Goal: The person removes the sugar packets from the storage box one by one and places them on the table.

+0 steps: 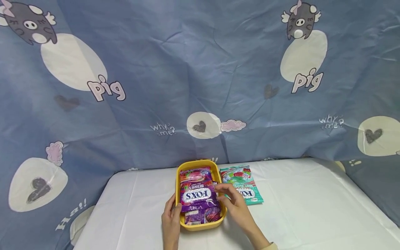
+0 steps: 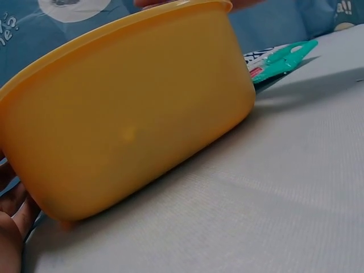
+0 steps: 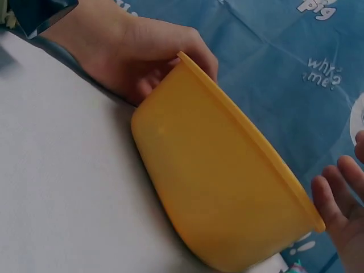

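A yellow plastic tub (image 1: 204, 227) stands on the white-covered table, holding several bags of candy. Topmost lies a purple Fox's Berries candy bag (image 1: 197, 196), its lettering upside down in the head view. Under it show another purple bag (image 1: 200, 216) at the near end and a pink-purple one (image 1: 196, 175) at the far end. My left hand (image 1: 171, 219) grips the tub's left side, thumb by the rim. Over the tub's right rim, my right hand (image 1: 234, 206) has relaxed fingers at the top bag's right end, thumb apart from them.
Just right of the tub, a teal Fox's mint candy bag (image 1: 237, 176) lies flat on the table, partly behind my right hand. The white tablecloth (image 1: 300, 205) spreads out on both sides. A blue patterned curtain (image 1: 150, 86) hangs along the table's back edge.
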Demonstrator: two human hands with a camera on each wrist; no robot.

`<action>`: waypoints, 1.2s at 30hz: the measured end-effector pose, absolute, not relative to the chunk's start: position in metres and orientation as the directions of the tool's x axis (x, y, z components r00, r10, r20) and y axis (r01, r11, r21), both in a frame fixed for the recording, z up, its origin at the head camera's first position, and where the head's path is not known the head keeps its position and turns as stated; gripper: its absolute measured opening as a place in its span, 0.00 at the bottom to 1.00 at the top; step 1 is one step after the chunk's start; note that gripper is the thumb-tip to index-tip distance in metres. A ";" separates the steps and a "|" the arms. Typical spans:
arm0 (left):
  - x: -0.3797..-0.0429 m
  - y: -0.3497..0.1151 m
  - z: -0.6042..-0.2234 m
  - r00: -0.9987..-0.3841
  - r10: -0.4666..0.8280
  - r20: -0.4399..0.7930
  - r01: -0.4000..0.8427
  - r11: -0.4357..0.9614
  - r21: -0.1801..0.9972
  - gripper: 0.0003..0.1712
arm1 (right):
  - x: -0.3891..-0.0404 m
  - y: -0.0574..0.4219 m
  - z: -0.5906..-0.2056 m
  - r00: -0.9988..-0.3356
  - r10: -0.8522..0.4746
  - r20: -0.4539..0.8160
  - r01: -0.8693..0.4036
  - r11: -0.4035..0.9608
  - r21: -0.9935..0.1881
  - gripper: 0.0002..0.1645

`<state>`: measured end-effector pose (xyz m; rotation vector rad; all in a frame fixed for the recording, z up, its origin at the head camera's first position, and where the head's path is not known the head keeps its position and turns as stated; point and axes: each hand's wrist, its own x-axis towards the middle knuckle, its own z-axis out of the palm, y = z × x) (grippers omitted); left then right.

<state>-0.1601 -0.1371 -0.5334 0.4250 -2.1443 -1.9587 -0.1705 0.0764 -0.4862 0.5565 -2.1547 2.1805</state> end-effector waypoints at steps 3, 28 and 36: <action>-0.160 -0.137 -0.533 -0.936 -0.347 -0.052 -0.081 0.071 0.994 0.29 | -0.172 0.073 -0.483 -0.942 -0.247 0.227 -0.235 0.005 -0.972 0.15; -0.161 -0.142 -0.533 -0.935 -0.352 -0.032 -0.066 0.084 0.994 0.29 | -0.193 0.046 -0.477 -0.935 -0.291 0.204 -0.281 0.254 -0.925 0.27; -0.159 -0.139 -0.534 -0.941 -0.334 -0.054 -0.079 0.062 0.995 0.29 | -0.199 0.036 -0.478 -0.945 -0.295 0.142 -0.270 0.455 -0.849 0.30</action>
